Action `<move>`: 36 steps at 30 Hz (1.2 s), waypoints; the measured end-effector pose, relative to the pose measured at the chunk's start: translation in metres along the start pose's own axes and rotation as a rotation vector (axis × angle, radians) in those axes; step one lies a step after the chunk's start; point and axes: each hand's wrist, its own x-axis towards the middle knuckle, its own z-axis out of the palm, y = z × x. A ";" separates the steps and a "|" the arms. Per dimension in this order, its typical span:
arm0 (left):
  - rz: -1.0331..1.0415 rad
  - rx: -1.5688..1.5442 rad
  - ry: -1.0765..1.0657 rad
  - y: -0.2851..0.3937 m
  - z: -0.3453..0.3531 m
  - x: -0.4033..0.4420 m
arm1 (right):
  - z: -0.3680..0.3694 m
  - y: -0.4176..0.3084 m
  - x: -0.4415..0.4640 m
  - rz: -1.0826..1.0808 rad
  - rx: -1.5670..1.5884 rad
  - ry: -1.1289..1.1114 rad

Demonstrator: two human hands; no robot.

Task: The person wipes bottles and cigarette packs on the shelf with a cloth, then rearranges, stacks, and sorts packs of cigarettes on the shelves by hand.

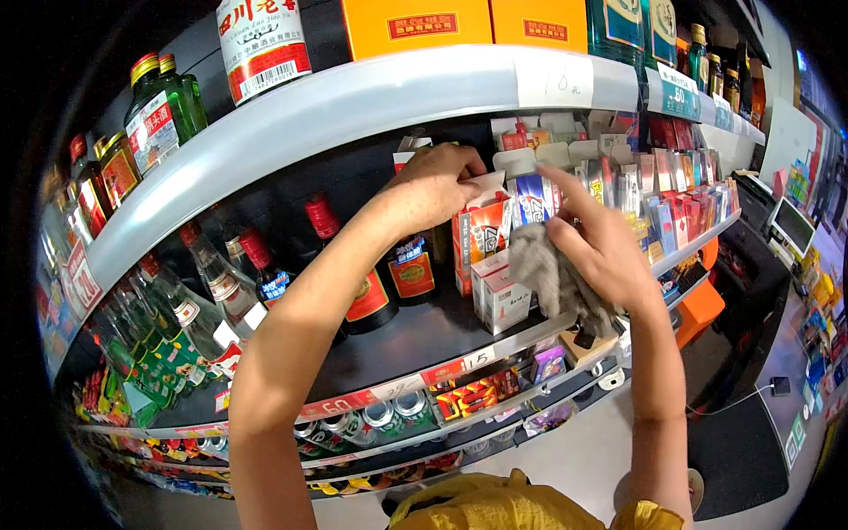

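Observation:
My left hand reaches in under the upper shelf, its fingers curled at the raised flap of an orange and white G7 box. The fingertips are partly hidden behind the flap. My right hand holds a grey cloth, which hangs down over the shelf front. Its index finger points up beside a blue and white box. Small white boxes stand in front of the orange box, partly behind the cloth. Dark bottles with red caps stand left of these boxes, below my left wrist.
Clear glass bottles and green bottles line the shelf on the left. The upper shelf edge runs above my hands, with orange cartons on it. Cans sit below. A counter with a screen is at right.

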 end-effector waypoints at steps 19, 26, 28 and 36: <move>-0.006 0.453 0.162 -0.080 -0.004 0.036 | 0.004 0.006 0.043 -0.075 -0.132 -0.316; 0.077 0.458 0.460 -0.068 0.006 0.039 | 0.002 0.004 0.043 -0.029 -0.162 -0.334; 0.099 0.360 0.519 -0.065 0.002 0.035 | 0.002 0.000 0.042 0.014 -0.130 -0.347; 0.208 0.036 0.664 -0.051 -0.008 0.019 | 0.006 0.005 0.042 0.023 -0.097 -0.310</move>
